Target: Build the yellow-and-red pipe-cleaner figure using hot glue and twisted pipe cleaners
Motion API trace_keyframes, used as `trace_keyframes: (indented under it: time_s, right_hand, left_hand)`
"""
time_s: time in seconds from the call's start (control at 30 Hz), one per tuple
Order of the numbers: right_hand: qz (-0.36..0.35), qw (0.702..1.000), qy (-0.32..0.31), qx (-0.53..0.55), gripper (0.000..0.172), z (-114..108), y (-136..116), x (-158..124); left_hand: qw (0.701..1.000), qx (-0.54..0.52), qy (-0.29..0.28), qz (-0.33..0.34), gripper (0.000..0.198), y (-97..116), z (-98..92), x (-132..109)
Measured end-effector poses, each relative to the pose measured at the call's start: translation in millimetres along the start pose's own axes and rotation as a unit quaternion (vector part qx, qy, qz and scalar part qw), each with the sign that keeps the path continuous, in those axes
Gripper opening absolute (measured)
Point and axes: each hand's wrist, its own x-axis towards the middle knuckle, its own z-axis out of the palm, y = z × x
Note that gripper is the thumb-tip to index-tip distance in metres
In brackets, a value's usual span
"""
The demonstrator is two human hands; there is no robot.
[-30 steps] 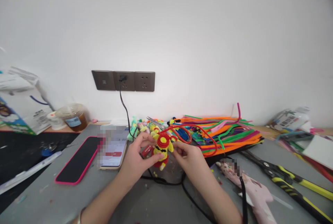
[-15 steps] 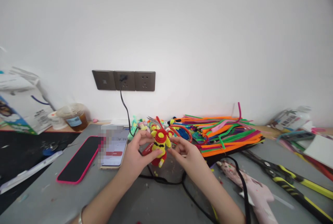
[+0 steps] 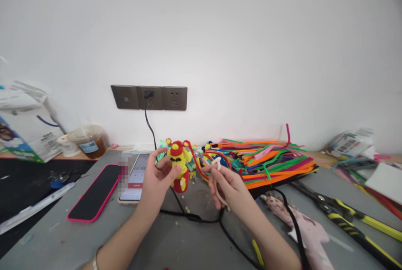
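My left hand [image 3: 158, 180] pinches a small red and yellow pipe-cleaner figure [image 3: 176, 149] between thumb and fingers. The figure is upright, with a red cap, dark marks on its face and red at its base; part of its body is behind my thumb. To its right, my right hand [image 3: 228, 184] is closed on a cream pipe cleaner [image 3: 218, 162], whose bent end pokes above the fingertips while another length hangs below. A red strand [image 3: 198, 164] runs from beside the figure's head toward my right fingers; I cannot tell where it ends.
Behind my right hand lies a pile of coloured pipe cleaners [image 3: 276, 171]. Large pliers-like cutters [image 3: 337, 207] and a pink glue gun [image 3: 301, 226] are at right. A pink-edged phone [image 3: 96, 194], a second phone [image 3: 135, 182] and a drink cup [image 3: 92, 142] stand left. Black cable [image 3: 201, 218] crosses the table.
The figure has moved left and slightly up in my left hand. My right hand has come away from it and now holds the cream pipe cleaner. The scissor blades behind the figure no longer show.
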Motion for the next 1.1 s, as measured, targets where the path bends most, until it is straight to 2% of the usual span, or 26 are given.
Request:
trace_keyframes:
  time_s: [0.13,0.2,0.27,0.37,0.6,0.73,0.83,0.93,1.03,1.1]
  right_hand:
    - [0.033,0.997,-0.07,-0.03,0.057,5,6,-2]
    - [0.024,0.997,-0.065,-0.029,0.057,5,9,-1]
    - [0.01,0.999,-0.038,-0.029,0.053,4,11,-1]
    - [0.009,0.999,-0.005,-0.037,0.048,1,12,1]
    - [0.011,0.999,0.024,0.023,0.059,2,6,4]
    - [-0.019,0.998,0.037,0.039,0.054,2,0,0]
    - [-0.024,0.998,0.003,0.055,0.058,3,-3,-4]
    - [-0.013,0.997,-0.042,0.064,0.065,5,-1,-5]
    - [-0.008,0.998,-0.048,0.046,0.053,7,2,-4]
    - [-0.032,0.998,-0.023,0.055,0.049,6,3,-3]
  left_hand:
    - [0.991,-0.053,-0.113,-0.041,0.07,4,1.4,-8]
    - [0.979,-0.081,-0.176,-0.068,0.069,4,1.3,-12]
    - [0.97,-0.089,-0.213,-0.081,0.068,3,1.4,-14]
    - [0.97,-0.085,-0.213,-0.081,0.066,1,2.7,-14]
    - [0.991,-0.038,-0.108,-0.074,0.054,-12,0.3,-4]
    - [0.992,-0.032,-0.094,-0.074,0.05,-15,-1.3,-2]
    - [0.988,-0.045,-0.113,-0.091,0.05,-11,0.3,-4]
    - [0.974,-0.062,-0.173,-0.128,0.048,-9,2.1,-9]
    - [0.96,-0.076,-0.226,-0.146,0.047,-9,2.3,-12]
    - [0.958,-0.075,-0.235,-0.149,0.046,-9,1.9,-12]
